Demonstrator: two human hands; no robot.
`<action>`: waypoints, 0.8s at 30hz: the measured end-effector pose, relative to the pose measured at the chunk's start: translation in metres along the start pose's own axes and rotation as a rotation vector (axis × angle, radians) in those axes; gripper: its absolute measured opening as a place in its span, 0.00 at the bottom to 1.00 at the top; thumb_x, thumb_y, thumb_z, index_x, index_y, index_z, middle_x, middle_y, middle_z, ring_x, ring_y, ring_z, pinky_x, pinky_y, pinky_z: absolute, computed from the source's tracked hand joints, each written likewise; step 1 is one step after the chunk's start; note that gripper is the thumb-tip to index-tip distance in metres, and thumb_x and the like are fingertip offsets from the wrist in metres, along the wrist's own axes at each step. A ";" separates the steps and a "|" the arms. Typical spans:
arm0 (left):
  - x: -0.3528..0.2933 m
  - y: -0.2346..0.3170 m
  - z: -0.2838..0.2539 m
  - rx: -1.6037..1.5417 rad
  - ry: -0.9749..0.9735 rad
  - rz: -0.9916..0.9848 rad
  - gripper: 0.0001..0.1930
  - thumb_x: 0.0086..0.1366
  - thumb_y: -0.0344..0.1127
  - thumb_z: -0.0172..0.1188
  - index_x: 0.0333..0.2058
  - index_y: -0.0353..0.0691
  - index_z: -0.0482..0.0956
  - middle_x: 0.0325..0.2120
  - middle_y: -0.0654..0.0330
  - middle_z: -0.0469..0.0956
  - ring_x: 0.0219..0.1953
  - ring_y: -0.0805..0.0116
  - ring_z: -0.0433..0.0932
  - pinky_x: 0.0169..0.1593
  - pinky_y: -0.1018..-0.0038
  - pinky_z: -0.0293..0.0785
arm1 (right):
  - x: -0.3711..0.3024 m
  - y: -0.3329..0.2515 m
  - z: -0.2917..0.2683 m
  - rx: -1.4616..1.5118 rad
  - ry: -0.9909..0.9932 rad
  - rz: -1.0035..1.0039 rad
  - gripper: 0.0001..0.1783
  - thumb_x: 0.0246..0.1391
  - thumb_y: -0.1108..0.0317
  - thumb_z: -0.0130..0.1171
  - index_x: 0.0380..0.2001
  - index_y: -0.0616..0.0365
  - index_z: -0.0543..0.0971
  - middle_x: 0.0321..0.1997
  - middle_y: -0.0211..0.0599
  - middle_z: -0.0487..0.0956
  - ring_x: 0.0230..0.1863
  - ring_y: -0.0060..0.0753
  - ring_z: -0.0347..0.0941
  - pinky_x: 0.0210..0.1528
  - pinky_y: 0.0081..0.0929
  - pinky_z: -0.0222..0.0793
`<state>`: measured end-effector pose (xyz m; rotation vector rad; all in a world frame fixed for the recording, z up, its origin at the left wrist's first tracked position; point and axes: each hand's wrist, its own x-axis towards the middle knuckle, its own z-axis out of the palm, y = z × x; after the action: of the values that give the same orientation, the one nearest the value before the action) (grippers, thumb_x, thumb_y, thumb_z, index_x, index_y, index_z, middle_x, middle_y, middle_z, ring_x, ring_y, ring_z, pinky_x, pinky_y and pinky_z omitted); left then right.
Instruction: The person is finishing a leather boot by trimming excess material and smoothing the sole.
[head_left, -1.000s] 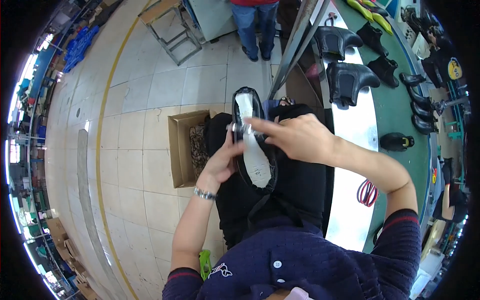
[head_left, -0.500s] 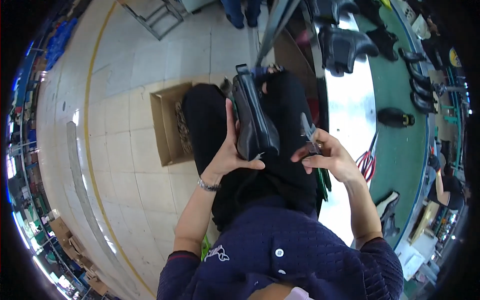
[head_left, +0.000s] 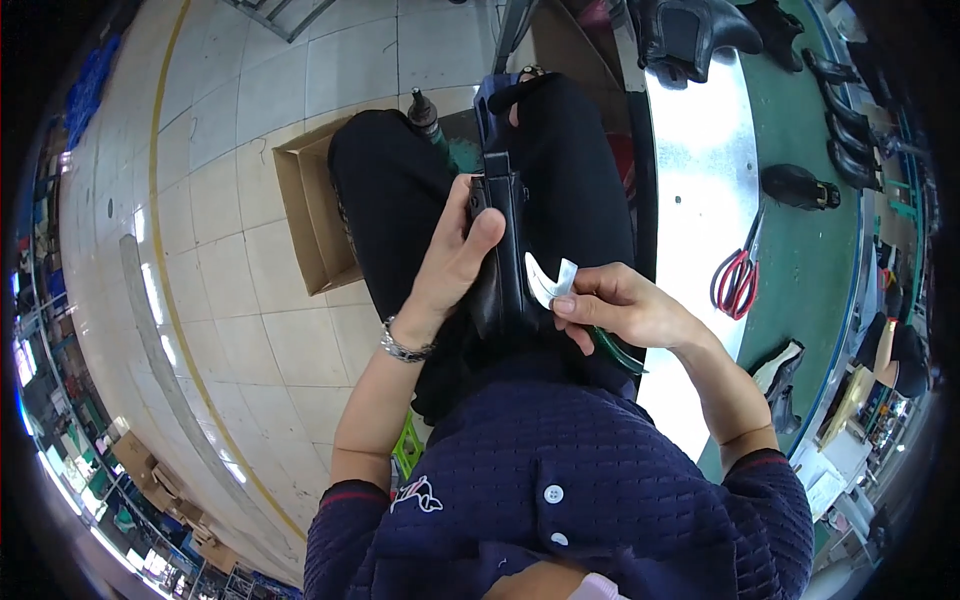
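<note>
Between my knees a black leather shoe rests upside or sidelong on a dark upright support; its exact pose is hard to tell. My left hand grips the shoe's left side, thumb raised toward the top and the other fingers mostly hidden behind it. My right hand is closed round pincers with bright curved jaws and green handles. The jaws stand apart, close to the shoe's right side; whether they touch it cannot be told.
At my right is a metal-edged bench with red-handled scissors, a black shoe and black boots. A cardboard box stands left of my knee, with a green dark-tipped tool near it.
My left hand has shifted up the shoe, and the shoe is turned more upright in view. My right hand has moved left with the pincers, bringing their jaws beside the shoe.
</note>
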<state>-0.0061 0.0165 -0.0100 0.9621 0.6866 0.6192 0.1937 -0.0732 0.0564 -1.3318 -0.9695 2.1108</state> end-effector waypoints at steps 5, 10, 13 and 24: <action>-0.005 0.008 0.022 -0.091 0.196 0.011 0.23 0.64 0.56 0.61 0.42 0.42 0.68 0.30 0.71 0.65 0.32 0.83 0.62 0.38 0.84 0.62 | -0.002 -0.006 0.004 -0.213 0.017 0.077 0.26 0.65 0.48 0.51 0.24 0.61 0.77 0.15 0.27 0.73 0.16 0.21 0.71 0.23 0.23 0.66; 0.001 0.002 0.024 -0.024 0.233 0.053 0.19 0.65 0.52 0.60 0.39 0.43 0.69 0.28 0.72 0.65 0.29 0.84 0.62 0.35 0.85 0.62 | 0.000 -0.013 0.003 -0.527 0.023 0.012 0.34 0.65 0.46 0.48 0.13 0.61 0.74 0.09 0.35 0.70 0.11 0.32 0.69 0.18 0.28 0.64; 0.001 0.004 0.024 -0.030 0.255 0.040 0.18 0.66 0.51 0.60 0.37 0.43 0.69 0.28 0.72 0.65 0.29 0.85 0.62 0.34 0.85 0.62 | 0.000 -0.037 0.006 -0.797 0.036 0.033 0.32 0.63 0.50 0.54 0.11 0.63 0.74 0.07 0.37 0.69 0.09 0.33 0.68 0.15 0.32 0.58; 0.012 0.013 0.007 -0.327 0.249 -0.121 0.24 0.65 0.49 0.58 0.53 0.39 0.71 0.44 0.63 0.75 0.47 0.70 0.74 0.52 0.73 0.71 | -0.022 0.019 -0.014 -0.718 0.873 -0.080 0.24 0.59 0.53 0.58 0.20 0.63 0.79 0.13 0.49 0.74 0.19 0.50 0.76 0.27 0.45 0.68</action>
<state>0.0045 0.0274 0.0009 0.5414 0.8272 0.7247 0.2151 -0.0962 0.0513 -2.2052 -1.3427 0.8882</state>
